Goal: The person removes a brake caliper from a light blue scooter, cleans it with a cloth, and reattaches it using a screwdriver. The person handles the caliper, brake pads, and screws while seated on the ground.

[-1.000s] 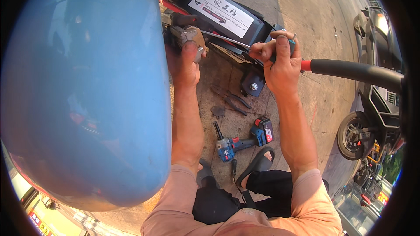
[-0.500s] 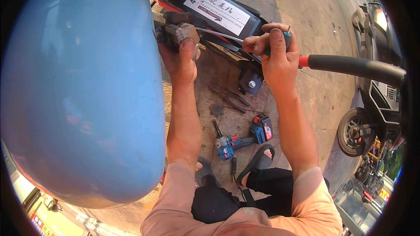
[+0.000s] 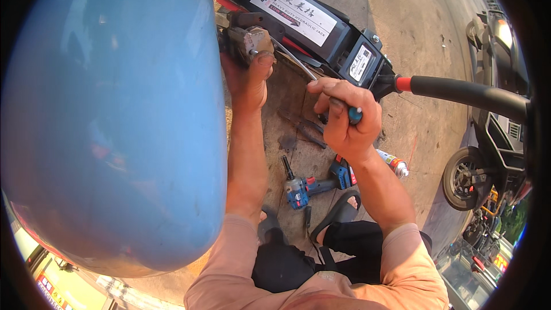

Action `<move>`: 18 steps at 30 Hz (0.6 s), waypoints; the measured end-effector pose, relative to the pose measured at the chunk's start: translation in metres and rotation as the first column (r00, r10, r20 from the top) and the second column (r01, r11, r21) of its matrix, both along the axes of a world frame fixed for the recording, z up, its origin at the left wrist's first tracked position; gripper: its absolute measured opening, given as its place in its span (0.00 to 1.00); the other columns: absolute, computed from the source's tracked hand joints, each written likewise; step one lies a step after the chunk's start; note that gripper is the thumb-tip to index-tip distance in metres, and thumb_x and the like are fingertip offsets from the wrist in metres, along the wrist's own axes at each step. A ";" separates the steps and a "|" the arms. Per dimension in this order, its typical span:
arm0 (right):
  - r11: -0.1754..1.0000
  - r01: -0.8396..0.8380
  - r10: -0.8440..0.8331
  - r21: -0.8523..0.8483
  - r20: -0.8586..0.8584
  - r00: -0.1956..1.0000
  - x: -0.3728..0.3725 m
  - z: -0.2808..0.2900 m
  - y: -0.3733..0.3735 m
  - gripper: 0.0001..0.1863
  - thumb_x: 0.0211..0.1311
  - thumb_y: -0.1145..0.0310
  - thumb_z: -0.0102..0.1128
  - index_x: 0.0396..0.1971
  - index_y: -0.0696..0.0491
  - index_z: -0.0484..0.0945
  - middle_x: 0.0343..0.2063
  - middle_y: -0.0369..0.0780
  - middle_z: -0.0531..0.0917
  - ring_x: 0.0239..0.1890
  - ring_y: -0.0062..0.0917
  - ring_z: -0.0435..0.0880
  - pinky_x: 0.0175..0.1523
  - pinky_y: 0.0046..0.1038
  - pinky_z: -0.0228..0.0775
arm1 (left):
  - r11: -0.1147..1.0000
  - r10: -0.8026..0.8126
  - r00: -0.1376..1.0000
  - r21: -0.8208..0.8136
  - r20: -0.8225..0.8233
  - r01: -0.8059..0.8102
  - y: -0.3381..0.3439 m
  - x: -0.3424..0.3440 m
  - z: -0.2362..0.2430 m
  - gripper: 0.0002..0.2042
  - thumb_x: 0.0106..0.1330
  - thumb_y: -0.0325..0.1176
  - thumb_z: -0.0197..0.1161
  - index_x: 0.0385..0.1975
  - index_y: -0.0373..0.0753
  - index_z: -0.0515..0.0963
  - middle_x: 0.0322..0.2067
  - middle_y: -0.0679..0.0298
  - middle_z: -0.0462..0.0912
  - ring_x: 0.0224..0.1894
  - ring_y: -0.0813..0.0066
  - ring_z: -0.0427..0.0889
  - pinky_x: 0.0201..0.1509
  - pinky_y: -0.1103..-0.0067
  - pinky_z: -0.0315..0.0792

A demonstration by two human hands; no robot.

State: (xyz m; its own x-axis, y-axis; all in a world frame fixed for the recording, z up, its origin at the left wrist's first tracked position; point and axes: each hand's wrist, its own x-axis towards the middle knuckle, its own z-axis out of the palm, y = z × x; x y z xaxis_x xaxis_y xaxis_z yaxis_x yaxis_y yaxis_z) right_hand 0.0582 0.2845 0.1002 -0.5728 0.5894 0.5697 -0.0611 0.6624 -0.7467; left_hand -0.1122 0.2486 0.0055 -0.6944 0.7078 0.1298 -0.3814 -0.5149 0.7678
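My left hand (image 3: 248,77) is closed around a dirty metal brake caliper (image 3: 256,40), beside the blue rounded body panel (image 3: 115,120); its thumb presses on the near face and the other fingers are largely hidden. My right hand (image 3: 351,116) grips the teal and black handle of a screwdriver (image 3: 297,62). The metal shaft slants up and left, its far end at the caliper's right side. Whether the tip sits inside the caliper I cannot tell.
A black floor jack (image 3: 338,51) with a padded handle (image 3: 465,87) lies beyond my right hand. On the paving are pliers (image 3: 310,133), a blue cordless impact wrench (image 3: 298,190) and a spray can (image 3: 392,162). A vehicle wheel (image 3: 462,178) stands far right.
My right hand has moved left and down with the screwdriver, tilting its shaft more steeply. The jack's rear end and the spray can have come into sight. My left hand still holds the caliper.
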 end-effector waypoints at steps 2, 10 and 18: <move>0.966 0.027 -0.054 -0.256 -0.100 0.994 -0.004 -0.002 0.002 0.06 0.74 0.77 0.49 0.42 0.60 0.76 0.32 0.44 0.87 0.29 0.20 0.84 0.33 0.21 0.76 | 0.999 0.038 0.999 0.005 -0.037 -0.038 0.003 -0.003 -0.003 0.38 0.55 0.45 0.77 0.62 0.51 0.59 0.44 0.67 0.76 0.31 0.79 0.75 0.23 0.82 0.66; 0.688 -0.210 -0.058 -0.695 -0.341 0.938 0.009 -0.007 0.036 0.13 0.78 0.63 0.50 0.46 0.58 0.73 0.19 0.39 0.75 0.36 0.33 0.87 0.46 0.40 0.82 | 0.998 -0.052 0.999 0.023 -0.012 0.052 -0.005 -0.006 -0.003 0.35 0.56 0.48 0.72 0.61 0.53 0.62 0.44 0.67 0.78 0.30 0.75 0.76 0.22 0.79 0.66; 0.567 -0.259 -0.080 -0.782 -0.366 0.927 0.010 -0.005 0.048 0.13 0.79 0.59 0.48 0.47 0.54 0.74 0.18 0.37 0.74 0.38 0.36 0.86 0.48 0.44 0.81 | 0.998 0.042 0.981 0.047 0.188 -0.052 0.007 -0.001 -0.004 0.28 0.55 0.50 0.68 0.53 0.44 0.71 0.34 0.66 0.80 0.23 0.75 0.74 0.21 0.80 0.64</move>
